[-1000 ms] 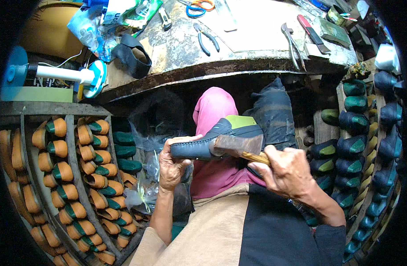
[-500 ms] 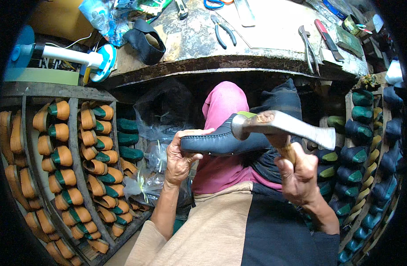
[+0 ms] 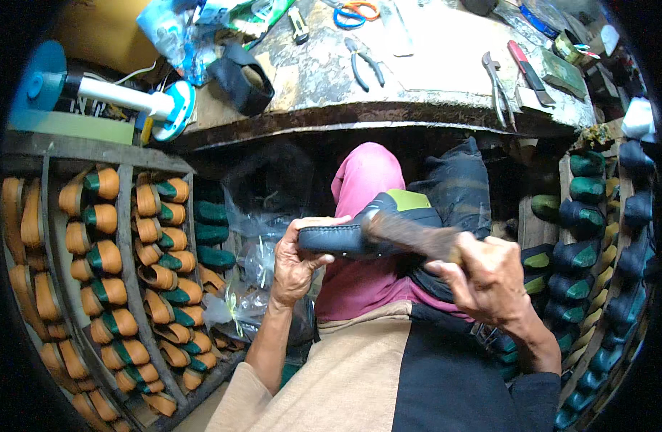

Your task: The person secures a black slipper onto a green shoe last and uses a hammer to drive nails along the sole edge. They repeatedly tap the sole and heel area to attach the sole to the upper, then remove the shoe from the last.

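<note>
A dark shoe [image 3: 331, 239] with a stitched toe and a yellow-green patch is held over the lap, in front of the pink-clad knee [image 3: 370, 165]. At its left end, the left hand [image 3: 295, 261] has fingers and thumb clamped on the toe. At its right, the right hand [image 3: 486, 277] has its fingers closed round a hammer [image 3: 414, 236], whose blurred head overlaps the shoe; contact is unclear. Beyond the shoe, the bench [image 3: 309, 86] carries pliers [image 3: 364, 63] and scissors [image 3: 355, 14]. Left of the shoe stand racked orange shoes [image 3: 104, 255]; right of it, dark ones.
</note>
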`<state>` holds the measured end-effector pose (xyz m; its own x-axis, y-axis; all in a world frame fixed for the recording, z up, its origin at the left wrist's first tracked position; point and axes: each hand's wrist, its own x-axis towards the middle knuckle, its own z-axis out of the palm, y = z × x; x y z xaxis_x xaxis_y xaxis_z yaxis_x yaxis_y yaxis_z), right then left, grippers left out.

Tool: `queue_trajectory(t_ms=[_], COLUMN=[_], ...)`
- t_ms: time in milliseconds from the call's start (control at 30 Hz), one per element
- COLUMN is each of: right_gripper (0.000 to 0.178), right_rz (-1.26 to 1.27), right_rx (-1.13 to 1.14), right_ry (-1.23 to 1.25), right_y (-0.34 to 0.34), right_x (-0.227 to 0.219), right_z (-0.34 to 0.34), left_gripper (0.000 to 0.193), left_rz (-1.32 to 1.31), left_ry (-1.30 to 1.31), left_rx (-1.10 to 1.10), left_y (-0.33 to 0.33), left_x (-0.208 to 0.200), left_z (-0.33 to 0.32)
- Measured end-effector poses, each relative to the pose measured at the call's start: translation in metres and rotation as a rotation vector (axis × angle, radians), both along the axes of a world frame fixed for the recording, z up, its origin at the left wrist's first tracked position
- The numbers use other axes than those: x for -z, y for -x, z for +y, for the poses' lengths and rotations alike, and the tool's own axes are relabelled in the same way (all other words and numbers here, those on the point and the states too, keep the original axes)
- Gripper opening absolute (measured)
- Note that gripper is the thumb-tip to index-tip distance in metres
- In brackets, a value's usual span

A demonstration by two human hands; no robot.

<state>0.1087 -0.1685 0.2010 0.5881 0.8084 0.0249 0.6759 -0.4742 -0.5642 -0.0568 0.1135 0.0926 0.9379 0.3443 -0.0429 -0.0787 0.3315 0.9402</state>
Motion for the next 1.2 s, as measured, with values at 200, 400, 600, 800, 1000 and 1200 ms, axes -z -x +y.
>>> queue_trajectory(t_ms=[200, 400, 600, 800, 1000, 1200], right_gripper=[0.039, 0.034, 0.035, 0.033, 0.023, 0.039], right_rz=[0.158, 0.04, -0.004, 0.221, 0.567, 0.778], right_rx=[-0.081, -0.079, -0.129, 0.057, 0.428, 0.504], right_ry=[0.078, -0.087, 0.034, -0.127, -0.292, -0.254], right_y=[-0.001, -0.012, -0.011, 0.021, 0.038, 0.033], right_x=[-0.008, -0.024, -0.011, 0.031, 0.045, 0.068], right_z=[0.018, 0.037, 0.04, 0.014, -0.019, -0.032], left_gripper=[0.063, 0.063, 0.062, 0.064, 0.062, 0.056], left_rz=[0.063, 0.031, 0.07, -0.015, -0.006, 0.0], left_ry=[-0.035, 0.045, -0.003, -0.018, 0.002, -0.16], left_rx=[0.004, -0.031, -0.044, -0.005, 0.011, 0.038], left_y=[0.008, 0.016, 0.008, 0.001, -0.011, -0.055], left_x=[0.004, 0.013, 0.017, 0.01, -0.004, -0.031], left_z=[0.003, 0.003, 0.011, 0.012, 0.008, -0.013])
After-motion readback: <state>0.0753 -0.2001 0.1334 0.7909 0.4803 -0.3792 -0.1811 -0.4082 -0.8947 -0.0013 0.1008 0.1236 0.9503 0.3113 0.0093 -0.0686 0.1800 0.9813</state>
